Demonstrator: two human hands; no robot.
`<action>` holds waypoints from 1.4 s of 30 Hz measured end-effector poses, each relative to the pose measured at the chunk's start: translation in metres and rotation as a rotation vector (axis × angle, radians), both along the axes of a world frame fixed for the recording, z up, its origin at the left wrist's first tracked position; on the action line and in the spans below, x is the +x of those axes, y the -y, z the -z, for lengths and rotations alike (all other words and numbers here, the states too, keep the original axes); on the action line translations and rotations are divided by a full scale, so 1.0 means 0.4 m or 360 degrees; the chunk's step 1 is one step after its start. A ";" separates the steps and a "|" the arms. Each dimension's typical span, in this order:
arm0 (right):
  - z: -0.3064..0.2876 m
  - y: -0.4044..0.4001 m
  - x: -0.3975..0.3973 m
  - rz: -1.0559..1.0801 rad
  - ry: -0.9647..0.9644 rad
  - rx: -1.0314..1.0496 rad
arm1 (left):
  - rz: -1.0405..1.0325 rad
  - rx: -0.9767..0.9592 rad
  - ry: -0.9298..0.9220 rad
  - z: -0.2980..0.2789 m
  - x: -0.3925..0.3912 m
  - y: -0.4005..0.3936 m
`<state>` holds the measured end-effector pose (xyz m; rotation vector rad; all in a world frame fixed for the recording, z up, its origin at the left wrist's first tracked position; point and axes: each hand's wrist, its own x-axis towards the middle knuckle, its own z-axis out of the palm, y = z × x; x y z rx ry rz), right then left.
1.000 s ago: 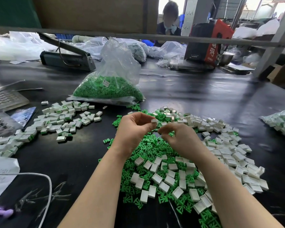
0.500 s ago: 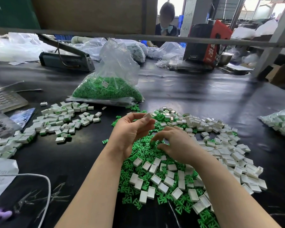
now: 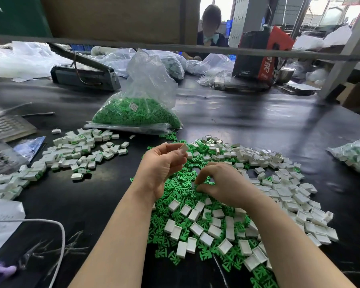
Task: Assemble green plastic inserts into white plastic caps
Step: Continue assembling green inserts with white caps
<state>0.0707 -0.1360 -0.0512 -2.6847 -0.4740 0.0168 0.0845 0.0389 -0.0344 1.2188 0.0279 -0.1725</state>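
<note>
My left hand [image 3: 161,165] is raised above the black table and pinches a white cap [image 3: 183,148] between thumb and fingertips. My right hand [image 3: 222,182] is down on the heap of loose green inserts [image 3: 179,183], its thumb and forefinger curled around a green insert [image 3: 208,183] on the pile. Several loose white caps [image 3: 195,227] lie mixed with the green inserts in front of me and spread to the right [image 3: 285,183]. A pile of assembled caps [image 3: 79,150] with green showing lies to the left.
A clear bag of green inserts [image 3: 133,115] stands behind the pile. Another bag of parts [image 3: 355,156] lies at the right edge. A keyboard [image 3: 4,125], paper and a white cable [image 3: 50,223] sit at left. A sealing machine [image 3: 83,73] and a person are at the back.
My hands were together at a white cap; they have parted. My left hand keeps the cap raised while my right hand dropped onto the green pile and pinched at an insert.
</note>
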 end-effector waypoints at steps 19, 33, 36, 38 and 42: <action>-0.035 -0.008 -0.011 0.0224 0.0101 0.1919 | 0.0101 -0.0017 0.0106 -0.011 -0.012 0.006; -0.033 -0.015 -0.013 0.0202 0.0202 0.1893 | 0.0079 0.0111 0.0190 -0.011 -0.015 0.009; -0.031 -0.012 -0.013 0.0213 0.0234 0.1868 | 0.0067 0.0144 0.0227 -0.010 -0.013 0.010; -0.029 -0.012 -0.013 0.0216 0.0259 0.1827 | 0.0049 0.0159 0.0255 -0.007 -0.011 0.010; -0.027 -0.013 -0.010 0.0201 0.0293 0.1784 | 0.0014 0.0183 0.0295 -0.003 -0.008 0.012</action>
